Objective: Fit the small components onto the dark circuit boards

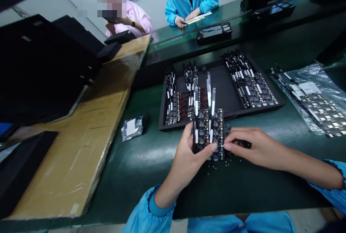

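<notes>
My left hand (pixel 186 155) and my right hand (pixel 252 146) together hold a bunch of small black circuit boards (pixel 209 130) with white ribbon strips, standing on the green table (pixel 151 161) just in front of a black tray (pixel 227 92). My left thumb and fingers wrap the stack's left side. My right fingertips press its lower right edge. The tray holds more rows of the same boards at its left (pixel 173 99) and right (pixel 250 81).
A clear plastic bag of boards (pixel 316 99) lies at the right. A small silver packet (pixel 132 127) lies left of the tray. A brown cardboard sheet (pixel 89 132) and black foam trays (pixel 40 67) fill the left. Two other people sit beyond the far edge.
</notes>
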Action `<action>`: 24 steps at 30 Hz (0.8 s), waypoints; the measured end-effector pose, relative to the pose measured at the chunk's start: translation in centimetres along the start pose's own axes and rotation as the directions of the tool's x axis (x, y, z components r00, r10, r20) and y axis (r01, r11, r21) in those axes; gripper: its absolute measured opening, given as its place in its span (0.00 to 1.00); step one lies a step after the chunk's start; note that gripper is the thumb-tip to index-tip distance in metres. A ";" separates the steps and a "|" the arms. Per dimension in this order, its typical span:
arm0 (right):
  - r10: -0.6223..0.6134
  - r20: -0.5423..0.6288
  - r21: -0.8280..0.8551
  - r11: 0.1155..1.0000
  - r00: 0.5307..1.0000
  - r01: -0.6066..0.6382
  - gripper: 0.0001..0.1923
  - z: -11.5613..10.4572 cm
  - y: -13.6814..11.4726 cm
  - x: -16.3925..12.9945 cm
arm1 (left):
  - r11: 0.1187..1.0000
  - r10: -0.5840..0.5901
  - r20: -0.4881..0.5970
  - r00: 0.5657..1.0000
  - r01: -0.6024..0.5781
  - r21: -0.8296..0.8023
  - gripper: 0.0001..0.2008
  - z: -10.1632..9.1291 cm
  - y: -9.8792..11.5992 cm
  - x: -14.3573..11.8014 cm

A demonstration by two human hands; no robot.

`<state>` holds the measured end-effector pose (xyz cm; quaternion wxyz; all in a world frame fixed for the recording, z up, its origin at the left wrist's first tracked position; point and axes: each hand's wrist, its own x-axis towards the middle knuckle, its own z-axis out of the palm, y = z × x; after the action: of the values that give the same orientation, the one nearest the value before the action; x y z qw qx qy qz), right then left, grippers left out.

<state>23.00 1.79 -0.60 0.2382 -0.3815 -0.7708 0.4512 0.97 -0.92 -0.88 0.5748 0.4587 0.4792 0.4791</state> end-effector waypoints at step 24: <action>0.111 0.046 0.236 0.964 0.993 -0.119 0.10 0.1 0.0 0.3 | 1.000 0.002 -0.043 0.999 -0.001 0.030 0.27 0.6 -1.0 -0.3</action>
<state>22.71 1.95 -0.65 0.2434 -0.3870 -0.6912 0.5597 1.60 -1.37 -1.73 0.5570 0.4573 0.4981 0.4821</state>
